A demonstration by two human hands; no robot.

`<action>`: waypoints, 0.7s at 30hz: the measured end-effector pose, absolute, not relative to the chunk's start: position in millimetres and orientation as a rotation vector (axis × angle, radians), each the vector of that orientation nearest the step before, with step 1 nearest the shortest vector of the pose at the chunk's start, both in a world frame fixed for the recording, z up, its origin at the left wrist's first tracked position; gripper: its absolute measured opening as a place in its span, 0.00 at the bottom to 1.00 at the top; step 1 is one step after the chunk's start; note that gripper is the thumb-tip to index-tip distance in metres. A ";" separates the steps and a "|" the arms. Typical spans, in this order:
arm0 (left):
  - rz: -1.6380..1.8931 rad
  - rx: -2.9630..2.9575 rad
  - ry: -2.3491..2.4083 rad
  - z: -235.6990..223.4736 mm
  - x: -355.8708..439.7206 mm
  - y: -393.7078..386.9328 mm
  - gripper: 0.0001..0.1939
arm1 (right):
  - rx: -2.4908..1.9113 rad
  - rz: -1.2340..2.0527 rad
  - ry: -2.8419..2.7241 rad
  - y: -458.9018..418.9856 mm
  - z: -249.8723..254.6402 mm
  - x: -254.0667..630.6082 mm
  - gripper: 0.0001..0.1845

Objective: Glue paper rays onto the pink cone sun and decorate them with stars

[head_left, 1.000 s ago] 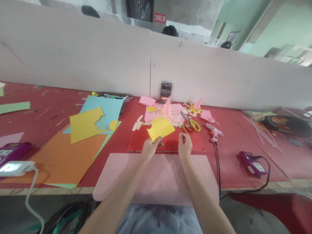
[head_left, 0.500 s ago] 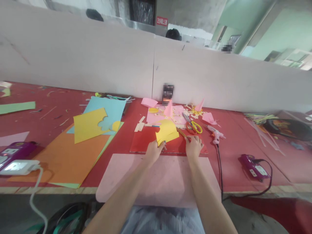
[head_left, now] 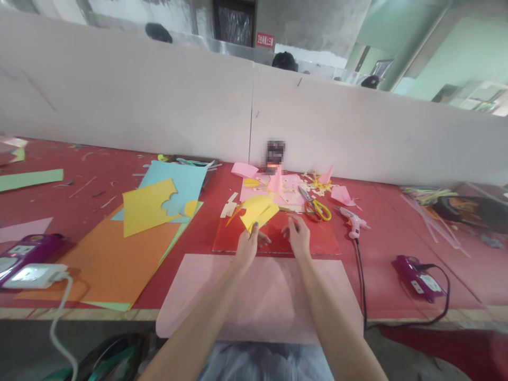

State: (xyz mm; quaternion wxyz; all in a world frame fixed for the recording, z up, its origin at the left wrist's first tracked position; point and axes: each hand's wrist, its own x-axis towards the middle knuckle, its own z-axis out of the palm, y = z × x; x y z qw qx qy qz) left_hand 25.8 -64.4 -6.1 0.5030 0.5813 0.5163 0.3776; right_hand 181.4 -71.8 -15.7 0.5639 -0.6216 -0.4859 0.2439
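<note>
My left hand (head_left: 248, 246) is closed on a piece of yellow paper (head_left: 260, 210), its thumb on top at the lower edge. The paper is slightly curved, and an orange-brown edge or strip shows at its left side. To the right, my right hand (head_left: 298, 237) hovers over the red board (head_left: 317, 235) with loosely bent fingers apart and nothing visible in them. Just beyond it lie scissors (head_left: 320, 209) with red and yellow handles. Behind the yellow paper are pink sheets with small cut strips and a pink paper cone (head_left: 275, 182).
A pink glue gun (head_left: 355, 223) with a black cord lies to the right, near a purple power strip (head_left: 419, 278). Orange (head_left: 115, 259), blue (head_left: 174, 177) and yellow sheets (head_left: 145, 207) overlap at left. A pink mat (head_left: 257, 296) covers the front edge. A white partition (head_left: 159, 100) stands behind.
My left hand has tilted the yellow paper and shifted it slightly left. My right hand has come left, away from the brown strip it was touching near the scissors.
</note>
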 end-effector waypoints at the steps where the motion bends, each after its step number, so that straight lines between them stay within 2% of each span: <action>1: 0.911 1.413 1.238 -6.8 25.8 -63.8 0.32 | -1.422 0.707 -1.098 -78.7 -15.2 179.6 0.21; 5: 0.904 1.503 1.179 -8.7 26.8 -63.1 0.30 | -1.306 0.915 -1.125 -96.1 -12.4 176.8 0.23; 11: 0.881 1.643 1.076 -4.6 27.6 -65.8 0.16 | -1.317 0.941 -1.114 -93.6 -14.0 176.7 0.27; 21: 0.832 1.659 1.029 -5.2 28.6 -68.2 0.16 | -1.315 0.990 -1.091 -94.2 -13.1 179.5 0.18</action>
